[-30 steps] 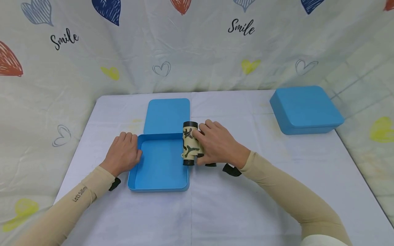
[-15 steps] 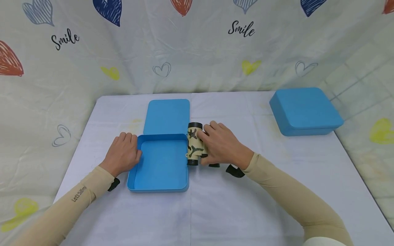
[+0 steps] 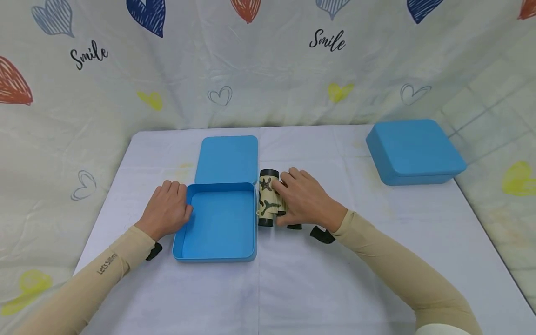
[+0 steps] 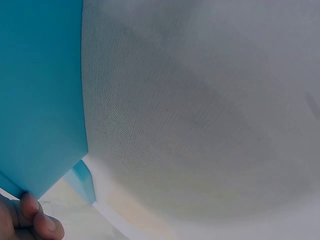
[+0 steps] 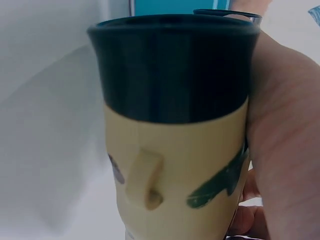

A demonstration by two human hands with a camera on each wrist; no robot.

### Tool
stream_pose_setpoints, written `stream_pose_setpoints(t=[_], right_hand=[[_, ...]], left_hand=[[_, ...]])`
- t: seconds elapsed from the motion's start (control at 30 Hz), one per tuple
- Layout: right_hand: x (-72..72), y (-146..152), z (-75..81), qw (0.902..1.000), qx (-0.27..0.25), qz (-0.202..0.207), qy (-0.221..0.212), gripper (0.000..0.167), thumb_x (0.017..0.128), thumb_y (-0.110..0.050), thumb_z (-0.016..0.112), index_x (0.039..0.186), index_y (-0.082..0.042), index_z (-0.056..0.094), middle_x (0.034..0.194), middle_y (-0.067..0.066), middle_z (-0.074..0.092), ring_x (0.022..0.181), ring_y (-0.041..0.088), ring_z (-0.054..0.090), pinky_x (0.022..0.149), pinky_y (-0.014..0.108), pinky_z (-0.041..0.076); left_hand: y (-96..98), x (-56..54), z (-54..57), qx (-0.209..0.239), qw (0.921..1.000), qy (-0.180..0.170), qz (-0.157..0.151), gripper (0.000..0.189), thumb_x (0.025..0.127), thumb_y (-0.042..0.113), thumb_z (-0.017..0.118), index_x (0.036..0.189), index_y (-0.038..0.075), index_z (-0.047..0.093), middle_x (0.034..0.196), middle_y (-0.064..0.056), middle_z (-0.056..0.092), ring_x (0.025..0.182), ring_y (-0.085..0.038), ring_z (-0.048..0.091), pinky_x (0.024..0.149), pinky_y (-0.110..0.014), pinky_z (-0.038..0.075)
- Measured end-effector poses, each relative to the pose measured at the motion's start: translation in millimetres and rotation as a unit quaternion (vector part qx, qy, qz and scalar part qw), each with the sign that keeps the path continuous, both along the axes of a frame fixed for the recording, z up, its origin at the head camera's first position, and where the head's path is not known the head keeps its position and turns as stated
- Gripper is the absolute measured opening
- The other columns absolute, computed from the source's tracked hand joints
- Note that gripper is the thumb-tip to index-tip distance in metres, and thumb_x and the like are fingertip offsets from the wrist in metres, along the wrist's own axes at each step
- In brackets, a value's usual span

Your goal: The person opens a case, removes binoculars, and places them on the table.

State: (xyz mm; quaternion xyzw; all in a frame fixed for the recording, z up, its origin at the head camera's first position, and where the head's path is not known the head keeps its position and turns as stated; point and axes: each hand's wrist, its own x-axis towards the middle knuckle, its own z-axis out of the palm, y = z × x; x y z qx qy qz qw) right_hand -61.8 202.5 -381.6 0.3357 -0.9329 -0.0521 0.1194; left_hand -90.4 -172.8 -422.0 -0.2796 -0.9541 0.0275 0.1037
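Observation:
My right hand (image 3: 307, 200) grips a pair of binoculars (image 3: 266, 197), tan with a dark camouflage pattern and black ends. They are just right of an open blue box (image 3: 222, 223), close to its right wall. In the right wrist view a black eyepiece and a small strap loop on the binoculars (image 5: 175, 135) fill the middle. My left hand (image 3: 165, 209) holds the box's left wall near the far corner. Its curled fingertips (image 4: 45, 225) show against the rim in the left wrist view. Nothing lies inside the box.
Behind the open box lies a flat blue lid (image 3: 227, 159). A second blue box (image 3: 416, 151), covered, stands at the far right of the white-clothed table (image 3: 318, 288). A curtain printed with hearts (image 3: 272, 60) hangs behind.
The binoculars have moved right in my right hand, from over the box's right wall to just beside it. My left hand has stayed on the box.

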Motion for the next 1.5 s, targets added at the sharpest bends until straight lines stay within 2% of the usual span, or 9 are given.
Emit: stream_pose_setpoints(t=[0.17, 0.4, 0.6, 0.83, 1.2, 1.5], right_hand=[[-0.3, 0.9, -7.1, 1.0000, 0.001, 0.000, -0.009, 0.076, 0.065, -0.069, 0.076, 0.113, -0.013, 0.056, 0.087, 0.004, 0.053, 0.078, 0.021, 0.038, 0.067, 0.033, 0.036], [0.1, -0.6, -16.1, 0.9990, 0.006, -0.010, -0.043, 0.083, 0.063, -0.075, 0.079, 0.114, -0.014, 0.056, 0.091, 0.005, 0.055, 0.083, 0.023, 0.042, 0.072, 0.036, 0.041], [1.2, 0.2, -24.2, 0.9991, 0.005, -0.010, -0.040, 0.085, 0.062, -0.076, 0.079, 0.113, -0.013, 0.057, 0.090, 0.004, 0.055, 0.081, 0.022, 0.041, 0.070, 0.035, 0.040], [1.5, 1.2, -33.4, 0.9990, 0.012, -0.006, -0.044, 0.087, 0.062, -0.080, 0.080, 0.115, -0.013, 0.057, 0.092, 0.005, 0.057, 0.083, 0.023, 0.044, 0.073, 0.036, 0.043], [0.5, 1.8, -38.4, 0.9989, 0.009, -0.004, -0.046, 0.083, 0.064, -0.076, 0.081, 0.113, -0.014, 0.057, 0.091, 0.004, 0.056, 0.083, 0.022, 0.044, 0.073, 0.036, 0.042], [-1.8, 0.8, -41.4, 0.9973, 0.009, -0.002, -0.073, 0.081, 0.065, -0.073, 0.080, 0.116, -0.014, 0.059, 0.093, 0.005, 0.057, 0.084, 0.023, 0.044, 0.073, 0.036, 0.042]], left_hand=[[-0.9, 0.2, -0.8, 0.002, 1.0000, 0.001, 0.000, 0.021, 0.090, 0.016, 0.061, 0.085, 0.000, 0.048, 0.072, -0.013, 0.044, 0.071, -0.027, 0.041, 0.062, -0.033, 0.030], [-2.5, 0.0, -1.9, 0.016, 0.9997, 0.016, -0.006, 0.019, 0.088, 0.013, 0.060, 0.081, 0.001, 0.047, 0.071, -0.013, 0.043, 0.071, -0.027, 0.040, 0.060, -0.033, 0.028], [-2.1, -1.4, -2.9, 0.010, 0.9999, 0.008, -0.004, 0.020, 0.089, 0.015, 0.061, 0.084, 0.000, 0.049, 0.073, -0.014, 0.046, 0.073, -0.028, 0.042, 0.061, -0.034, 0.032], [-2.4, -1.1, -3.5, 0.006, 1.0000, 0.007, -0.004, 0.020, 0.089, 0.015, 0.061, 0.083, 0.000, 0.048, 0.072, -0.013, 0.044, 0.071, -0.027, 0.041, 0.061, -0.033, 0.029], [-1.9, -2.1, -2.9, 0.008, 0.9999, 0.010, -0.005, 0.020, 0.089, 0.014, 0.061, 0.083, 0.001, 0.048, 0.071, -0.012, 0.043, 0.071, -0.027, 0.040, 0.061, -0.032, 0.028], [-1.8, -2.1, -2.9, 0.001, 1.0000, 0.009, -0.002, 0.020, 0.088, 0.014, 0.061, 0.081, 0.002, 0.047, 0.071, -0.012, 0.042, 0.070, -0.026, 0.039, 0.061, -0.032, 0.028]])
